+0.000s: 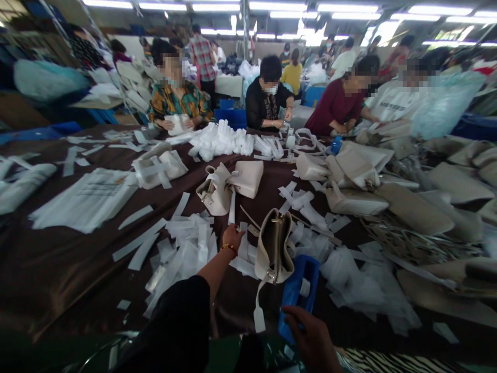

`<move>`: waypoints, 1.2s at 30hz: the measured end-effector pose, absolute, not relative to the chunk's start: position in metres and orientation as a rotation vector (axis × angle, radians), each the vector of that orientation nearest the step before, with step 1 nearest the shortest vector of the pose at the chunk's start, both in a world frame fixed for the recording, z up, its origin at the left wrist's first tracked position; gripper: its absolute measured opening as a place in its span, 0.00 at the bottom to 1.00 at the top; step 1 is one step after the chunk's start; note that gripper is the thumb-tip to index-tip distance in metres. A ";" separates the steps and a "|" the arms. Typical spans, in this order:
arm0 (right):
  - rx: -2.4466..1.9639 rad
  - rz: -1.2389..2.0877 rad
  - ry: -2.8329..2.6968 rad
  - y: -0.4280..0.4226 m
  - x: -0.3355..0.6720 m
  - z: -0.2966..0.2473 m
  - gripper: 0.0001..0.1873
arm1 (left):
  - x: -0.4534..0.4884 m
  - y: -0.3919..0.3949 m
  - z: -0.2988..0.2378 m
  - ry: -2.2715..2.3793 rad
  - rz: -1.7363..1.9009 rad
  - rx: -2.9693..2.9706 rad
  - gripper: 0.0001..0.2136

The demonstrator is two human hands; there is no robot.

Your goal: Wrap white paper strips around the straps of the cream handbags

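My left hand [233, 238] reaches forward over the table, its fingers closed at the near end of a narrow white strip [232, 208]. Just right of it a beige handbag [274, 246] stands with its top unzipped, a strap with a white tag [259, 318] hanging toward me. Beside the bag lies a blue tape dispenser [287, 295] with a white roll [305, 287] in it. My right hand [310, 334] is at the near end of the dispenser, fingers loosely bent and apart; whether it touches is unclear. Two beige bags [217, 191] [248, 178] lie beyond my left hand.
Translucent white sheets [190, 238] are scattered around the bag. Flat plastic packs [89, 199] lie at left, and a white wrapping heap [221, 140] at the back. More beige bags [353, 171] and thin straps [411, 233] crowd the right. Several people sit across the table.
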State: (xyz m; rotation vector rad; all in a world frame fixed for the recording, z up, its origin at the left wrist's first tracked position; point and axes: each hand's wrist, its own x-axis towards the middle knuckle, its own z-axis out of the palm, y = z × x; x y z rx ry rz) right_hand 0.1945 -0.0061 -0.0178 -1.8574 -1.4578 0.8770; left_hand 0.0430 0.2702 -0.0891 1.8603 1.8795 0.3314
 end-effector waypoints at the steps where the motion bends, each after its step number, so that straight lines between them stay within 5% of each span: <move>1: -1.864 0.867 -1.471 -0.003 0.192 -0.016 0.18 | 0.047 0.273 -0.093 1.898 0.314 1.824 0.14; 5: -1.900 0.838 -1.497 0.004 0.187 -0.012 0.20 | 0.063 0.282 -0.112 2.009 0.263 1.681 0.16; 10: -1.920 0.871 -1.521 0.000 0.192 -0.015 0.20 | 0.064 0.281 -0.109 1.911 0.321 1.768 0.06; 19: -1.737 0.864 -1.238 0.020 0.180 0.032 0.18 | 0.010 0.174 0.006 1.479 0.615 2.033 0.08; 22: -1.576 0.754 -1.330 0.028 0.162 0.046 0.23 | -0.008 0.121 0.033 1.019 0.813 2.364 0.07; 25: -1.444 0.707 -1.457 0.022 0.144 0.045 0.08 | -0.021 0.081 0.038 0.804 0.878 2.502 0.08; 36: -1.592 1.155 -1.396 -0.021 0.134 -0.013 0.07 | -0.033 -0.001 -0.012 1.328 0.361 1.102 0.14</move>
